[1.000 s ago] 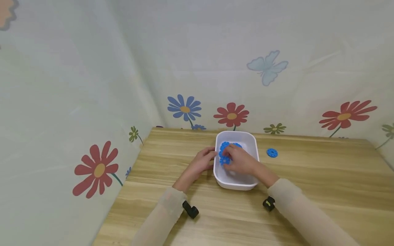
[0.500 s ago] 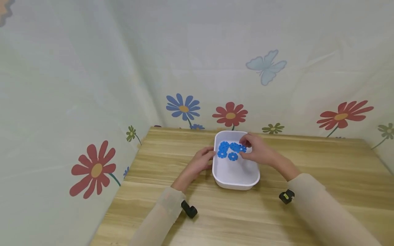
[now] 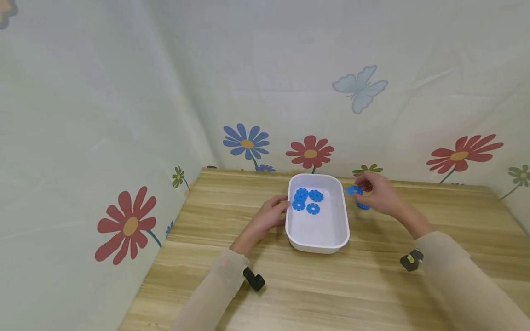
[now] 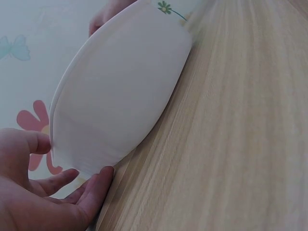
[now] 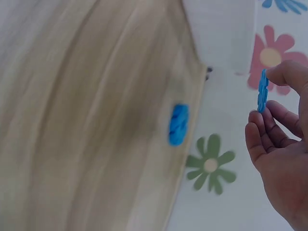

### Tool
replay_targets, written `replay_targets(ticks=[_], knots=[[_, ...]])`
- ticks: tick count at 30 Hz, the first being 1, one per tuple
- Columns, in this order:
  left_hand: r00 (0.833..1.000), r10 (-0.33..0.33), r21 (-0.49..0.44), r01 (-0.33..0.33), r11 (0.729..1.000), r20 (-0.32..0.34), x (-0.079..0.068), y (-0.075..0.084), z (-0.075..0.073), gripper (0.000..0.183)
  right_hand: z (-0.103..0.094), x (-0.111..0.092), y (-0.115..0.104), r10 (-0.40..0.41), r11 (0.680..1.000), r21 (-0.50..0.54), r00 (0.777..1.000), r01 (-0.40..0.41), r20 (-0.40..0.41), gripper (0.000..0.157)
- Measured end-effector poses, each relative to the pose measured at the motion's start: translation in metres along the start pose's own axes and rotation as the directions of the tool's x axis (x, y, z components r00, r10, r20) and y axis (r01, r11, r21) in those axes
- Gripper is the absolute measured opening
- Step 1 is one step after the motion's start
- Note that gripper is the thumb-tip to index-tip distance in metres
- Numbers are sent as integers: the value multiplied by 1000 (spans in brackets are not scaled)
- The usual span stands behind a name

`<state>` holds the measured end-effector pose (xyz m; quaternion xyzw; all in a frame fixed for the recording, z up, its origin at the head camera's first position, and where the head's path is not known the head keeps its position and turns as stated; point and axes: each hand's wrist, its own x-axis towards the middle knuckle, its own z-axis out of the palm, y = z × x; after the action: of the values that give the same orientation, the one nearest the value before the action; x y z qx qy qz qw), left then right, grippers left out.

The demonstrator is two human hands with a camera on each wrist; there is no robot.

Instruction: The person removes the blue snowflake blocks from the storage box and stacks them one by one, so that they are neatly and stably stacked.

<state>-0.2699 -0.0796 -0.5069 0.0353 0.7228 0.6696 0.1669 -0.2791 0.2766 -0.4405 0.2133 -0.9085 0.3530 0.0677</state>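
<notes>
My right hand [image 3: 380, 195] pinches a blue snowflake disc [image 3: 352, 190] by its edges, thumb on one side and fingers on the other, above the table right of the white bin [image 3: 318, 249]. In the right wrist view the held disc [image 5: 263, 91] appears edge-on. Below it, another blue disc or small stack [image 3: 363, 206] lies on the table, partly covered by the hand. My left hand [image 3: 270, 216] rests against the bin's left side. The left wrist view shows its thumb at the rim and fingers [image 4: 98, 185] along the lower wall. Several blue discs [image 3: 313, 209] lie in the bin's far half.
The wooden table [image 3: 298, 285] ends at a back edge close behind the bin. A light curtain [image 3: 265, 82] printed with flowers and a butterfly hangs behind and to the left. Each wrist carries a small black device [image 3: 254, 279].
My right hand took a disc from among those in the bin, lifted it over the right rim and carried it right to above the table disc. The left hand stayed at the bin.
</notes>
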Motion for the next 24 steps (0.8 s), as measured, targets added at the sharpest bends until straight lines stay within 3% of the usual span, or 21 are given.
replay_targets(ticks=[14,24], knots=[[1000,-15,11,15,1000,1,0,3,-1,50,0,-14,44,109,993,-56,994,-108,3,39],[1000,-15,11,15,1000,-2,1,2,0,49,11,-19,58,143,983,-120,990,-140,19,41]])
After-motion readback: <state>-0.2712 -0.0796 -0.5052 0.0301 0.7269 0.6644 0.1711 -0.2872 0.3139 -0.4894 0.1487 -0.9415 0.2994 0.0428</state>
